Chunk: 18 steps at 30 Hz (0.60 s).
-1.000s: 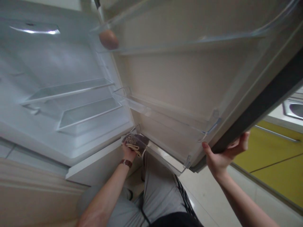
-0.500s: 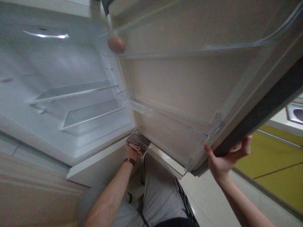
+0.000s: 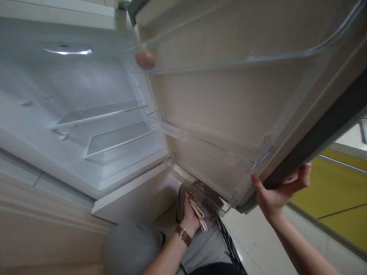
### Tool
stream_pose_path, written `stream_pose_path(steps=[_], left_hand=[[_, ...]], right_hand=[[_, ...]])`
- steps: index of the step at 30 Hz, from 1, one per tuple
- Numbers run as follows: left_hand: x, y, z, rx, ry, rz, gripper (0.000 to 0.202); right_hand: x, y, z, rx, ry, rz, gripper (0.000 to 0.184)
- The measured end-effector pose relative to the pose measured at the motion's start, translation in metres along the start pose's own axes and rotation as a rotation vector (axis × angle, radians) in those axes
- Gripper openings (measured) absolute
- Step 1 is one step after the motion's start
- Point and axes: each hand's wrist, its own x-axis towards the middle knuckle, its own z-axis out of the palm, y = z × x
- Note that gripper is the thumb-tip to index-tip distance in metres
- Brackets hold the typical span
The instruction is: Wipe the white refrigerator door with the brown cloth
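My left hand (image 3: 190, 218), with a brown-strapped watch on its wrist, holds a folded brown patterned cloth (image 3: 202, 195) with a beige edge. The cloth is low by the bottom of the open fridge door (image 3: 218, 99), partly seen through the clear lowest door bin (image 3: 195, 186). On the right, my right hand (image 3: 272, 196) grips the door's lower outer edge, thumb on the inner side and fingers curled round the dark outside. A brown egg (image 3: 145, 59) sits at the hinge end of the upper door shelf (image 3: 229, 64).
The lit fridge interior (image 3: 86, 80) is on the left, with two glass shelves (image 3: 120, 136). Below its opening stands a white drawer front (image 3: 137, 194). Yellow cabinets (image 3: 338, 187) stand to the right, above a tiled floor (image 3: 255, 233). My knees are under the door.
My left hand and the cloth have moved right along the bottom of the door, from the hinge side toward its middle. My right hand keeps its hold. The view has shifted slightly.
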Motion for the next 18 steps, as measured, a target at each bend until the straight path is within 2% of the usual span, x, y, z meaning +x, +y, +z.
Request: stream_pose_path(steps=[3, 5, 7, 9, 11, 13, 15, 18], left_hand=[[-0.017, -0.060, 0.000, -0.004, -0.118, -0.149, 0.070], [-0.025, -0.087, -0.002, -0.008, -0.184, -0.249, 0.076], [-0.030, -0.101, -0.003, 0.001, -0.198, -0.320, 0.076], [-0.032, -0.097, -0.003, 0.013, -0.155, -0.326, 0.072], [-0.030, -0.077, -0.001, 0.009, -0.065, -0.227, 0.060], [-0.028, -0.042, 0.003, -0.012, 0.061, -0.021, 0.042], [-0.027, 0.004, 0.008, -0.033, 0.204, 0.251, 0.027], [-0.026, 0.077, 0.019, 0.000, 0.276, 0.641, 0.026]], right_hand=[[0.001, 0.001, 0.002, -0.001, -0.009, -0.078, 0.123], [0.001, 0.002, 0.003, -0.010, -0.005, -0.093, 0.123], [0.002, 0.003, 0.003, -0.036, -0.004, -0.094, 0.123], [0.002, 0.004, 0.003, -0.049, -0.005, -0.092, 0.122], [0.001, 0.004, 0.003, -0.031, -0.006, -0.073, 0.122], [0.001, 0.004, 0.003, -0.017, -0.006, -0.032, 0.123], [0.000, 0.005, 0.003, -0.021, -0.002, 0.013, 0.124], [0.000, 0.004, 0.003, -0.019, 0.011, 0.048, 0.124]])
